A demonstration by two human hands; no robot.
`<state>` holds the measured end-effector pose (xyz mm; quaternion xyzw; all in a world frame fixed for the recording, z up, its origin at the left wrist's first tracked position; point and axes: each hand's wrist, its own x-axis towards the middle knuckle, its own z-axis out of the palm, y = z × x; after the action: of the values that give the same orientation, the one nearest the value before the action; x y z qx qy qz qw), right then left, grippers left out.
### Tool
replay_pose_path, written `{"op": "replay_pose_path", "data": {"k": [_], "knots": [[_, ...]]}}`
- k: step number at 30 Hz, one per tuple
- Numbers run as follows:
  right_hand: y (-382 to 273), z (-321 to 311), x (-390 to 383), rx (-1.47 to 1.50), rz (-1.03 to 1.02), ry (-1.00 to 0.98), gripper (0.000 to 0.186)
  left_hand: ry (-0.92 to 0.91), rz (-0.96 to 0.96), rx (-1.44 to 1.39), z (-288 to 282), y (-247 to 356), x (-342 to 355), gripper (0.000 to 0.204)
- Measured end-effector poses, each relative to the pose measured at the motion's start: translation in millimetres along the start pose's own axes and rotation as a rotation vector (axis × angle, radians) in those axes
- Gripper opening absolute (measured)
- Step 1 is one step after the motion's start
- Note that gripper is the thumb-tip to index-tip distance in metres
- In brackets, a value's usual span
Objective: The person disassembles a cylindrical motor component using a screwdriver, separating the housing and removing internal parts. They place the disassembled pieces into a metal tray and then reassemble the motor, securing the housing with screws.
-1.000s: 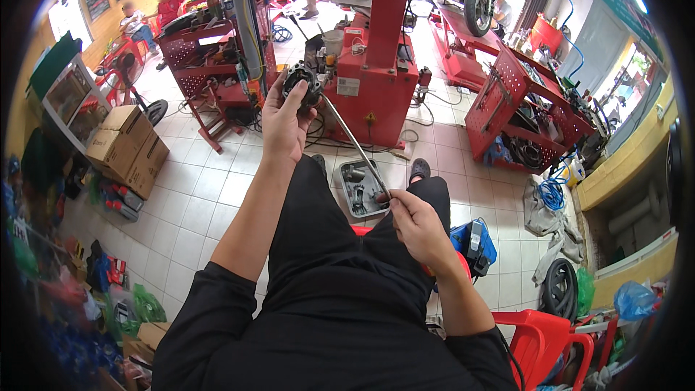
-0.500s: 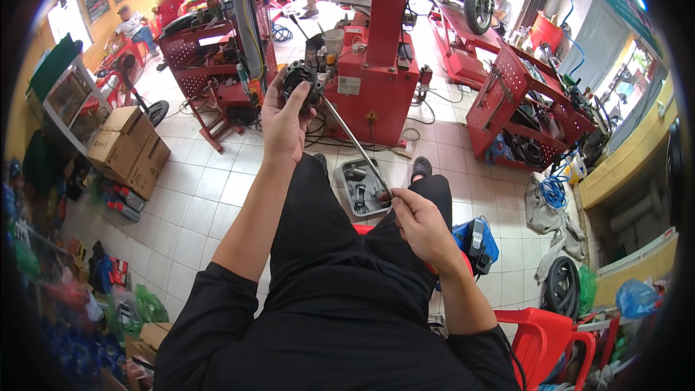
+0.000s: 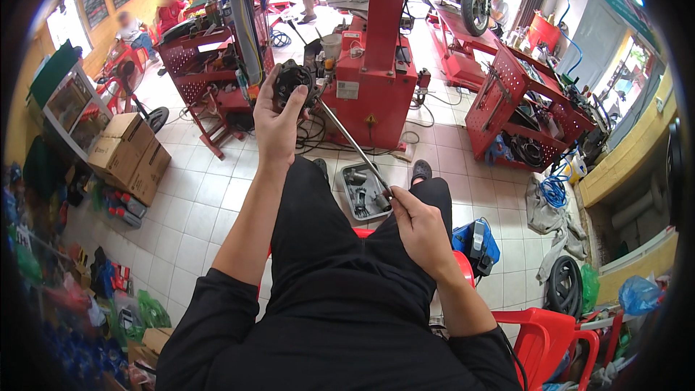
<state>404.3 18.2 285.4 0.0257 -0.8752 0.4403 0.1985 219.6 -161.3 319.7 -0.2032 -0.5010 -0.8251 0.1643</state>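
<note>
My left hand [image 3: 277, 130] is raised ahead of my lap, its fingers and thumb closed round a black round mechanical part [image 3: 292, 85] with openings in its face. A long thin metal rod [image 3: 349, 137] slants from beside that part down to the right. At the rod's near end, my right hand [image 3: 426, 237] pinches it between thumb and fingers. How the rod meets the black part is hidden. Below the rod, a grey tray [image 3: 347, 199] on the floor between my feet holds several metal parts [image 3: 362, 204].
A red machine with a post [image 3: 373, 90] stands straight ahead. Cardboard boxes [image 3: 129, 152] are at the left. A red perforated cart [image 3: 499, 116] stands at the right, near a blue bag [image 3: 478, 240]. Beside my right elbow is a red plastic chair [image 3: 532, 333]. Other people sit far left.
My left hand has shifted slightly left and turned, so the black part's round face shows more. My right hand stays on the rod's near end, moved a little.
</note>
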Motion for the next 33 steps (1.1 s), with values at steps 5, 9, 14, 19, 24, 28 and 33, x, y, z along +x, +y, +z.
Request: {"op": "replay_pose_path", "data": {"k": [5,9,14,19,24,28,33], "knots": [[4,2,1,0.025,0.028,0.037,0.018,-0.003,0.009,0.012,7,6,-3,0.057],[6,-2,4,0.173,0.21,-0.064,0.018,-0.034,0.0,0.027,10,11,-9,0.056],[8,0,3,0.245,0.201,-0.023,0.017,-0.086,-0.027,0.026,14,10,-14,0.051],[14,-2,6,0.269,0.267,-0.097,0.016,-0.097,-0.012,0.026,17,13,-16,0.052],[10,2,5,0.259,0.277,-0.081,0.02,-0.105,-0.017,0.037,20,17,-19,0.052],[3,1,4,0.311,0.325,-0.083,0.021,-0.128,-0.03,0.044,21,14,-23,0.052],[21,3,6,0.4,0.288,-0.083,0.018,-0.132,-0.021,0.031,24,15,-25,0.053]]}}
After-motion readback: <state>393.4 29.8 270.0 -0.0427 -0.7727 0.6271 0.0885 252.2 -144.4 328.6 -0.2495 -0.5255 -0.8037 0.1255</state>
